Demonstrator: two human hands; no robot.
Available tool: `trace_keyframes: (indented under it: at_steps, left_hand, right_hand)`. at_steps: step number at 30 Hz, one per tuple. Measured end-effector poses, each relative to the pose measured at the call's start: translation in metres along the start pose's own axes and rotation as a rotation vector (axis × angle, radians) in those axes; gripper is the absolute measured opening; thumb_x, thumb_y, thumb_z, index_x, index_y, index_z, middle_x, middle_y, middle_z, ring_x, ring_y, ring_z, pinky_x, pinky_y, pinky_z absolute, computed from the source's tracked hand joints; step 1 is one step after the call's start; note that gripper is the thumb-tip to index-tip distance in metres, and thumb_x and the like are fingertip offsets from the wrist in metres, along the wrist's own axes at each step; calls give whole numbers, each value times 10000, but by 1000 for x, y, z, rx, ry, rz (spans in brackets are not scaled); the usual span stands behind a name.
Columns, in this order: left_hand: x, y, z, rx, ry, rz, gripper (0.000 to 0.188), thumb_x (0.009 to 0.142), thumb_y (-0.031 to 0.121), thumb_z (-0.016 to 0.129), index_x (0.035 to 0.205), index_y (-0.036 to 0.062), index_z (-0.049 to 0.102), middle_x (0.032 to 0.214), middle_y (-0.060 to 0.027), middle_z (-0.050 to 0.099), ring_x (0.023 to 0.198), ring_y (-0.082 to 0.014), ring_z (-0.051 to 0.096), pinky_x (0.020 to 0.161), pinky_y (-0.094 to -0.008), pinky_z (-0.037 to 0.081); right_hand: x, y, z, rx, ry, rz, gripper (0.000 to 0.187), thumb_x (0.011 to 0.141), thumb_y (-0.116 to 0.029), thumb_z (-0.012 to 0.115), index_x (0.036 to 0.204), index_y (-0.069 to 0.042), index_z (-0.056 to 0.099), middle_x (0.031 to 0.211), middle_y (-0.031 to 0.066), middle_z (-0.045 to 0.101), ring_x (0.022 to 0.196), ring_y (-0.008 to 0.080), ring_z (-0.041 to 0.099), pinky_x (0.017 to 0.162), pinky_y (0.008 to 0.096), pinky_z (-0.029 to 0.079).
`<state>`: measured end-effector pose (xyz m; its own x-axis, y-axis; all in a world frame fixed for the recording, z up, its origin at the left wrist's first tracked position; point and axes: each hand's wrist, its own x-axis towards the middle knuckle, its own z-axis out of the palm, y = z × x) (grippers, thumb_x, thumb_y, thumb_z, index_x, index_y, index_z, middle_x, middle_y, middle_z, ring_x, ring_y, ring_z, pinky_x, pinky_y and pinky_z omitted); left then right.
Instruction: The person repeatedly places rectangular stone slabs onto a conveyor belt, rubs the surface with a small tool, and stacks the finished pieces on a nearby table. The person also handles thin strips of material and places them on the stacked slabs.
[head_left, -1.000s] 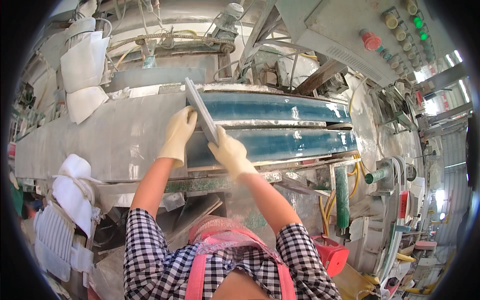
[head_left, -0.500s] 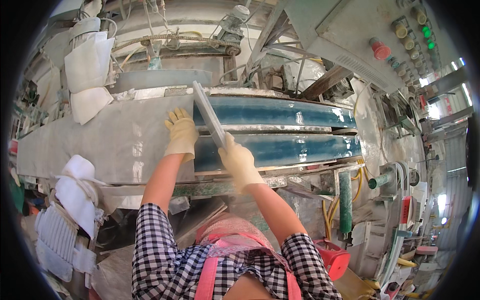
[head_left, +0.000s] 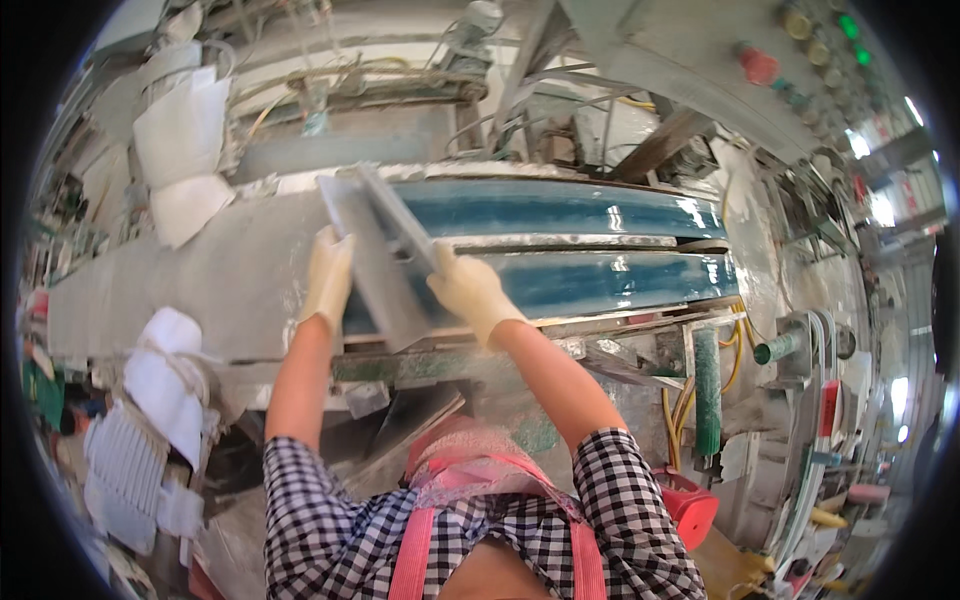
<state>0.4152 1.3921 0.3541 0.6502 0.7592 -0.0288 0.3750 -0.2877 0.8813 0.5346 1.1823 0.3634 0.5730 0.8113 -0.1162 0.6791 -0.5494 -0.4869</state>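
My left hand (head_left: 328, 278), in a pale yellow rubber glove, grips the left edge of a flat grey tile (head_left: 365, 255). The tile is tilted, and motion blurs its lower end. My right hand (head_left: 470, 297), gloved the same way, is closed round a narrow grey slab (head_left: 395, 212) seen nearly edge-on, just right of the tile. Both pieces are over the left end of two blue conveyor belts (head_left: 560, 277), where a grey metal bench top (head_left: 190, 285) meets them. The fingertips of my right hand are partly hidden behind the slab.
Ahead on the right stands a control panel with a red button (head_left: 760, 66) and green lights. White cloths (head_left: 165, 375) hang at the left, near a ribbed white piece (head_left: 125, 465). A green roller (head_left: 706, 390) and a red container (head_left: 690, 508) are at the right.
My left hand has left the bench top and now holds a flat grey tile, swung up beside the narrow slab. My right hand keeps its slab, shifted slightly left.
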Motion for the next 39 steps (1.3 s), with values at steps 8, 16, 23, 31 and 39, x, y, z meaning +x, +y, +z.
trace_keyframes:
  at_steps: [8,16,23,31,39]
  left_hand:
    - [-16,22,47,-718,-221,-159,341,1037,269,530,1209,-14,608,1085,-87,670,965,-180,689,842,-317,587]
    - [-102,14,17,-591,-103,-120,382,1012,297,587,1258,7,626,1224,-106,657,1078,-175,640,907,-335,531]
    - [-219,-20,-40,-302,496,-165,362,1009,298,584,1271,52,628,1178,-130,702,1097,-242,665,950,-366,523]
    - [-348,-74,-69,-333,1016,-289,319,983,279,621,1210,60,672,1176,-153,693,1026,-267,695,911,-363,535]
    - [-414,-63,-81,-304,1095,-391,350,979,323,621,1222,77,678,1225,-123,685,1180,-299,622,1027,-387,473]
  right_hand:
    - [-1,-23,-13,-1,20,81,594,951,-545,534,1314,-75,507,1002,245,709,932,425,690,815,517,542]
    - [-3,-38,-3,-178,13,225,546,943,-463,569,1340,-93,511,1146,238,685,1019,448,671,871,540,533]
    - [14,1,-6,-43,111,7,629,938,-427,617,1359,27,503,1190,297,656,1041,438,661,899,492,530]
    - [104,80,31,-342,256,-49,687,902,-514,673,1275,53,565,1143,278,668,964,423,688,798,487,578]
    - [87,57,9,-331,198,-165,653,914,-488,669,1245,72,616,1158,278,678,964,434,686,783,514,579]
